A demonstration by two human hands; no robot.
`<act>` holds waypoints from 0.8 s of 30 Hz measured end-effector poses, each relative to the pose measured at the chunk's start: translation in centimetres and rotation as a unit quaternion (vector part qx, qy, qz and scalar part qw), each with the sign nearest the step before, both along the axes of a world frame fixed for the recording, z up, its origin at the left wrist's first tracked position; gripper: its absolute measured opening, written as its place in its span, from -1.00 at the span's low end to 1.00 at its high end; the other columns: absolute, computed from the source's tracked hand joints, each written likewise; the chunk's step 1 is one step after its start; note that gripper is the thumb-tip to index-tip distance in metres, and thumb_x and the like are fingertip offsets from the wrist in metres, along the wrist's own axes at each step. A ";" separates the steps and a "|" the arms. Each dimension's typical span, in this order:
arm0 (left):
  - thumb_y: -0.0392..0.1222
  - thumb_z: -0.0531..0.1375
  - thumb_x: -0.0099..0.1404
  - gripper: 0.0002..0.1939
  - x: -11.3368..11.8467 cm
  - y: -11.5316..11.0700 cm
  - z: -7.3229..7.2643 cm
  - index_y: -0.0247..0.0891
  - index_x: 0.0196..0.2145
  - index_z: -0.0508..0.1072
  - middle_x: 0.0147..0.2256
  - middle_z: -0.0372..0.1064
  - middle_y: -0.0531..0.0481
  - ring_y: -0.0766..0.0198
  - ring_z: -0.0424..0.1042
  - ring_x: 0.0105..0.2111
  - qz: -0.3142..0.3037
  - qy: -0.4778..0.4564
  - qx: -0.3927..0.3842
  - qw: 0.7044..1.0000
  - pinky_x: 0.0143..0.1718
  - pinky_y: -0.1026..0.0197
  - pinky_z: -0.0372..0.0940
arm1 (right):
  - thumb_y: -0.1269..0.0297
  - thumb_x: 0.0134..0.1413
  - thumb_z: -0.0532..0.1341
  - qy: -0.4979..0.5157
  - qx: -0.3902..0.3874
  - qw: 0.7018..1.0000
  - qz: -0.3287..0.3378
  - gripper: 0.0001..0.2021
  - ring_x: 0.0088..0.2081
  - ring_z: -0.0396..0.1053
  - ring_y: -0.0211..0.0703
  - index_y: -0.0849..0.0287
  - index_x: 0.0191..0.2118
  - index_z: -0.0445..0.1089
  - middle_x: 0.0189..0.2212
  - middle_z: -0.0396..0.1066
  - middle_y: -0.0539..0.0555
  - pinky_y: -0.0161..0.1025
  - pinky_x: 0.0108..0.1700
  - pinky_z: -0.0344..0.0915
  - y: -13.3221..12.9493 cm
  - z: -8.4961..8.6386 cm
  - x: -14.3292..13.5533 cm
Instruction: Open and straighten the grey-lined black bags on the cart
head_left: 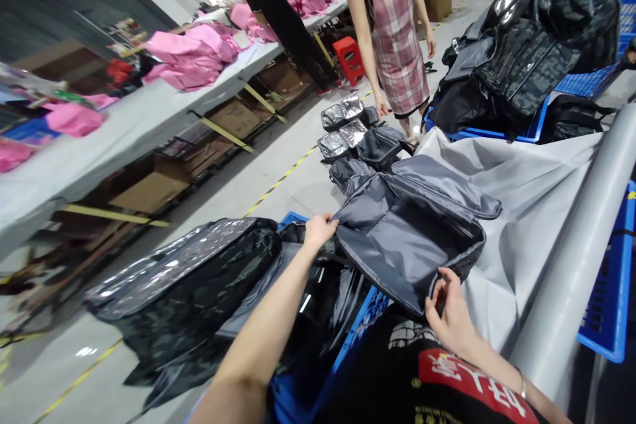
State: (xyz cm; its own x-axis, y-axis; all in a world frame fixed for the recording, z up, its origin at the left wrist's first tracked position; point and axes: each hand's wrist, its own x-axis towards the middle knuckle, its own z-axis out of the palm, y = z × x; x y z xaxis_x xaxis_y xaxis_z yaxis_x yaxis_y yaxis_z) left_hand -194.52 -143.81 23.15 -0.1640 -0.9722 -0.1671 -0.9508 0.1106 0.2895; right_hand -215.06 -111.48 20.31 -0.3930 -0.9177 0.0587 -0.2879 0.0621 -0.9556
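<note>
Right hand [450,318]: fingers curled, pinching the near rim of the open grey bag [407,238]; left hand [319,228]: fingers closed on the bag's left edge. The bag lies unzipped on a grey sheet [527,212], lid flap folded back, grey lining exposed. Farther off, a blue crate [536,126] holds piled black backpacks [527,59]

Two own hands: left hand [318,228], right hand [450,318], both on one open grey bag [407,232]. Two other people standing: one in a plaid dress [397,40], one in black [278,6]. One red stool [349,56]; pink bags [191,56] piled, count unclear.
</note>
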 end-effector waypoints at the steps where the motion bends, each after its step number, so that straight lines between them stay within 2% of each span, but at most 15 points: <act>1: -0.11 0.11 0.13 -0.77 -0.2 0.1 0.0 -0.34 -0.41 0.43 -0.38 0.44 -0.21 -0.04 0.42 -0.27 -0.005 -0.022 -0.002 1.000 -0.24 0.13 0.20 | 0.35 0.13 0.05 0.016 -0.006 1.000 -0.004 -0.51 -0.47 0.27 -0.32 0.22 0.14 -0.13 -0.43 0.20 -0.06 -0.32 -0.38 0.32 0.1 0.1 -0.2; 5: -0.10 0.01 0.25 -0.69 -1.0 0.5 -0.4 -0.38 -0.26 0.44 -0.25 0.45 -0.34 -0.16 0.40 -0.15 -0.014 -0.083 -0.010 0.996 -0.17 0.06 0.21 | 0.39 0.16 0.04 0.116 -0.024 0.993 0.016 -0.69 -0.34 0.33 -0.30 0.15 0.04 0.15 -0.32 0.31 0.04 -0.31 -0.25 0.34 0.3 0.5 -1.1; 7: -0.11 -0.01 0.28 -0.66 -1.3 0.8 -0.6 -0.38 -0.20 0.44 -0.24 0.45 -0.37 -0.17 0.41 -0.14 -0.015 -0.099 -0.009 0.995 -0.17 0.06 0.22 | 0.39 0.18 0.03 0.138 -0.026 0.990 0.025 -0.74 -0.28 0.34 -0.29 0.14 -0.01 0.21 -0.26 0.33 0.06 -0.31 -0.21 0.33 0.4 0.7 -1.6; 11: -0.12 -0.03 0.32 -0.67 -1.5 1.8 -0.6 -0.37 -0.19 0.44 -0.22 0.45 -0.36 -0.12 0.41 -0.11 -0.035 -0.109 -0.014 0.993 -0.14 0.08 0.24 | 0.34 0.22 0.01 0.126 0.007 0.992 0.022 -0.87 -0.35 0.31 -0.31 0.18 -0.18 0.26 -0.35 0.34 0.03 -0.35 -0.29 0.29 0.7 0.6 -2.4; 14: -0.13 -0.06 0.35 -0.64 -1.5 2.9 -0.6 -0.38 -0.14 0.43 -0.17 0.44 -0.34 -0.08 0.42 -0.11 -0.040 -0.103 -0.027 0.993 -0.12 0.10 0.24 | 0.29 0.24 -0.02 0.108 0.028 0.993 0.023 -0.83 -0.41 0.28 -0.32 0.19 -0.31 0.25 -0.44 0.30 0.01 -0.36 -0.33 0.26 1.1 0.4 -2.6; 17: -0.14 -0.08 0.37 -0.63 -1.2 3.8 -0.7 -0.39 -0.10 0.42 -0.16 0.43 -0.32 -0.04 0.43 -0.12 -0.033 -0.097 -0.038 0.994 -0.15 0.13 0.25 | 0.26 0.26 -0.02 0.106 0.036 0.993 0.028 -0.80 -0.44 0.26 -0.33 0.19 -0.35 0.24 -0.47 0.28 0.00 -0.36 -0.35 0.24 1.4 0.2 -2.5; 24: -0.15 -0.10 0.40 -0.64 -0.5 5.1 -0.8 -0.38 -0.14 0.42 -0.20 0.44 -0.27 0.02 0.45 -0.16 -0.024 -0.084 -0.047 0.995 -0.18 0.17 0.27 | 0.26 0.24 -0.01 0.161 0.011 0.987 0.008 -0.79 -0.52 0.24 -0.34 0.18 -0.40 0.22 -0.55 0.25 -0.03 -0.40 -0.44 0.23 1.3 -0.9 -1.8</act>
State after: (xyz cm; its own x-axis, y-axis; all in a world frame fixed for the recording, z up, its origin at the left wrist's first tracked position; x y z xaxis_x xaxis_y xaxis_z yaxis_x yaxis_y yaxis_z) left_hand -195.06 -138.73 22.40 -0.1886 -0.9764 -0.1051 -0.9777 0.1766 0.1140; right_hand -216.88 -110.18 19.36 -0.3432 -0.9259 0.1579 -0.5776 0.0755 -0.8128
